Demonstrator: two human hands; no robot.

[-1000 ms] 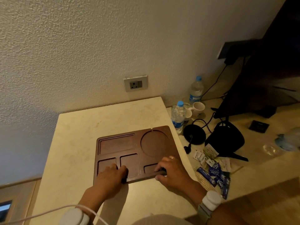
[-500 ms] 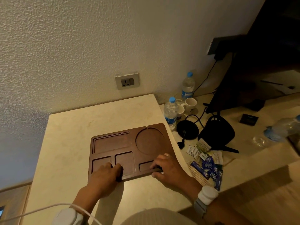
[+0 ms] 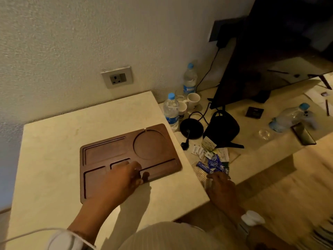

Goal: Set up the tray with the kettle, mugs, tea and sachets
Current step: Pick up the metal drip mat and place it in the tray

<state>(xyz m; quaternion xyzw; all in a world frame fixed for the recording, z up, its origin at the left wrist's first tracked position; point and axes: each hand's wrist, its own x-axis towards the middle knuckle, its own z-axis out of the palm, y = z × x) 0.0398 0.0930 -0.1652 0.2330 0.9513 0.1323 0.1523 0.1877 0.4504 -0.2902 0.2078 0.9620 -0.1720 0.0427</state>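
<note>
a dark brown wooden tray (image 3: 155, 150) with one round recess and several rectangular ones lies flat on a pale cream stone counter (image 3: 54, 141) set against a rough off-white textured wall (image 3: 72, 33), under a grey wall socket (image 3: 117, 77). the left hand (image 3: 119, 178) rests on the tray's near edge, fingers curled over the rim. the right hand (image 3: 220, 186) hangs past the counter's right edge, just beside a heap of blue and white paper sachets (image 3: 212, 159); blur hides whether it holds anything. these lie on a lower beige ledge (image 3: 252, 156), with a black kettle (image 3: 222, 129), its round black base (image 3: 191, 128), two white mugs (image 3: 193, 100) and two clear plastic water bottles with blue caps (image 3: 171, 110). a large dark screen (image 3: 279, 51) leans behind them.
</note>
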